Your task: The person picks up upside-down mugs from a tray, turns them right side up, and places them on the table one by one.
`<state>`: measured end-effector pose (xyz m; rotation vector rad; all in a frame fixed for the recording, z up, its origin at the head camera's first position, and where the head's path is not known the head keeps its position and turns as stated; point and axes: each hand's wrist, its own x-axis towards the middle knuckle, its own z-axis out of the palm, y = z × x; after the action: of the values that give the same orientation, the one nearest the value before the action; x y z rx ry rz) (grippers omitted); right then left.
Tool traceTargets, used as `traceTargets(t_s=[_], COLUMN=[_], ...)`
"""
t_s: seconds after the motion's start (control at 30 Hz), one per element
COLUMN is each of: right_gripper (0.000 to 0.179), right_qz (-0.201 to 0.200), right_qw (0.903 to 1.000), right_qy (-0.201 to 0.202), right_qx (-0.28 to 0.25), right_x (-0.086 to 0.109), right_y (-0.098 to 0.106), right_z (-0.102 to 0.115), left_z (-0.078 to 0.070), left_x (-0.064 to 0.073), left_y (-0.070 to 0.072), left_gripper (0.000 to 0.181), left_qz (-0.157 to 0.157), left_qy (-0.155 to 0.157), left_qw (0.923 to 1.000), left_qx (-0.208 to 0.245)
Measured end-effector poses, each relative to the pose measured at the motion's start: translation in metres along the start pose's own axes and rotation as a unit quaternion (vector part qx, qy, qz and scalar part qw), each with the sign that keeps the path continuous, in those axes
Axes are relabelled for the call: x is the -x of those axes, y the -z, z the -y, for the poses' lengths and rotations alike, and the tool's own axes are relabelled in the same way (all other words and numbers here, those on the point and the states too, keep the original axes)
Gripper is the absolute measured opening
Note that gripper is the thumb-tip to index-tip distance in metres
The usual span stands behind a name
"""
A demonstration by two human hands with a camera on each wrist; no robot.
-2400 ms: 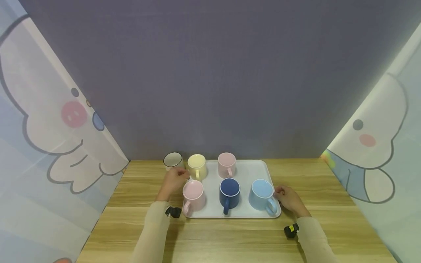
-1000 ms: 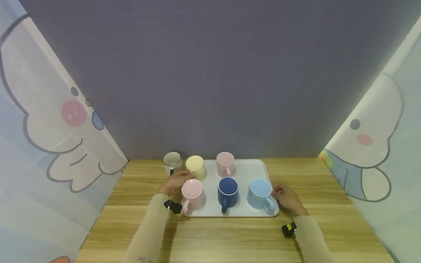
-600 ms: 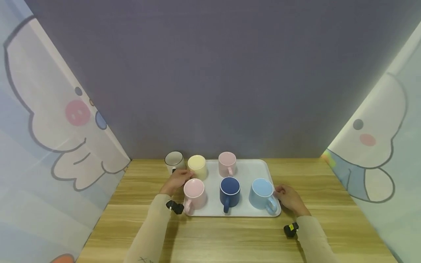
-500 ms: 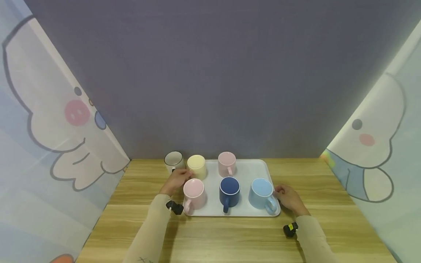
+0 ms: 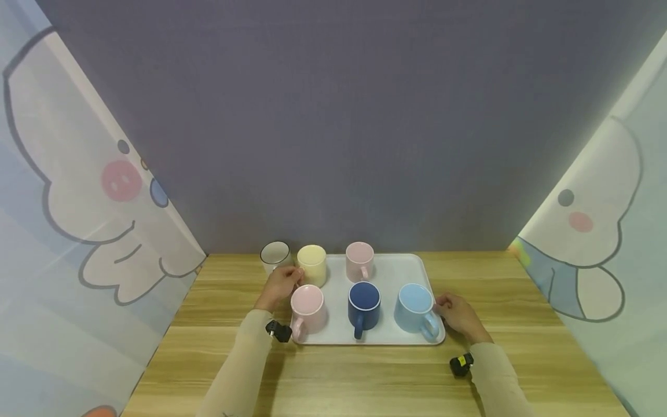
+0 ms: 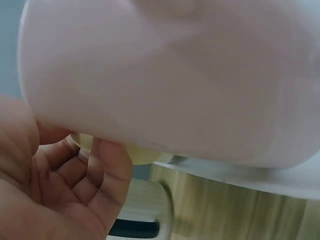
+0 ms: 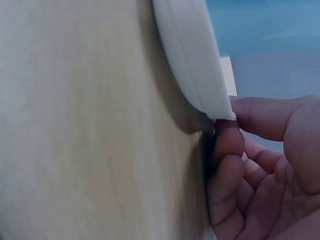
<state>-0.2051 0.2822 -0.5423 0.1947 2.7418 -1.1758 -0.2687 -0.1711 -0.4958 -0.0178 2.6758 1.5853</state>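
A white tray (image 5: 398, 269) carries several mugs. My left hand (image 5: 278, 285) reaches over its left side and pinches the yellow mug (image 5: 312, 262) low on its near left, where the handle seems covered by the fingers. In the left wrist view a bit of that yellow mug (image 6: 142, 155) shows behind the near pink mug (image 6: 165, 85), which fills most of the picture. At the tray's near right corner my right hand (image 5: 458, 315) grips the rim; the right wrist view shows thumb and fingers pinching the tray edge (image 7: 192, 55).
On the tray stand a near pink mug (image 5: 308, 310), a dark blue mug (image 5: 365, 307), a light blue mug (image 5: 413, 310) and a far pink mug (image 5: 359, 263). A white dark-rimmed mug (image 5: 275, 255) is on the wooden table left of the tray, by the grey wall (image 5: 333, 145).
The yellow mug's handle faced forward at first; it has turned left and is now covered by my left fingers. My right hand stays at the tray's corner.
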Motion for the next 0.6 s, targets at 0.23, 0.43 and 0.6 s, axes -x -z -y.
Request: traceTargets(t_s=[0.23, 0.43, 0.6], right_gripper=[0.024, 0.022, 0.022], right_qz=[-0.001, -0.005, -0.008], right_qw=[1.0, 1.0, 0.9999], right_qy=[0.0, 0.001, 0.003], right_qx=[-0.004, -0.008, -0.008], right_x=[0.0, 0.002, 0.002], right_y=[-0.001, -0.001, -0.002], right_z=[0.001, 0.001, 0.0], left_z=[-0.018, -0.037, -0.053], left_x=[0.003, 0.006, 0.011], left_y=[0.001, 0.007, 0.008], left_gripper=[0.03, 0.03, 0.029], left_qz=[-0.038, -0.044, -0.048], left_qy=[-0.029, -0.045, -0.062], left_qw=[0.9981, 0.997, 0.9954], left_qx=[0.039, 0.045, 0.055])
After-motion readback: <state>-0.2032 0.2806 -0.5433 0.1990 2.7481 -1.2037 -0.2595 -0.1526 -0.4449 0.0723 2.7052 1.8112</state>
